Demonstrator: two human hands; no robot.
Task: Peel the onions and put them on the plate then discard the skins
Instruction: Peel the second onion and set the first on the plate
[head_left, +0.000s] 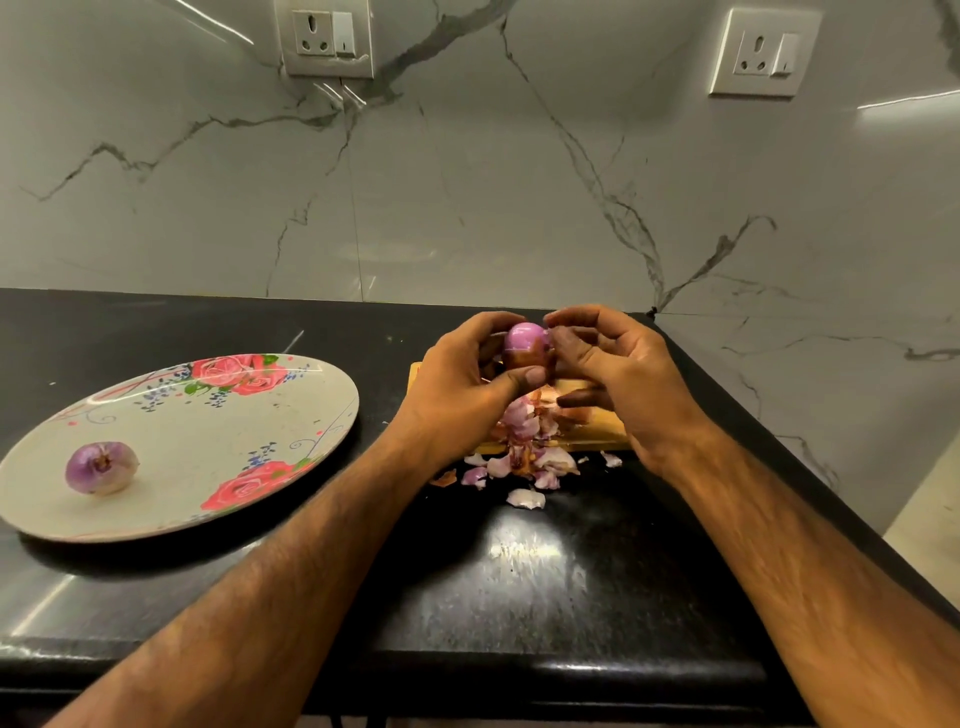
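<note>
Just one cam, worn on the head, wide-angle so the edges bend a bit. It looks forward and down across the counter (545, 582) toward the marble wall (467, 182). Both forearms come in from the bottom corners, and the left hand (467, 374) and right hand (618, 379) meet round an onion (524, 338) near mid-frame, pretty close in. The plate (208, 441) sits off left, and a socket (324, 36) touches the top edge.
</note>
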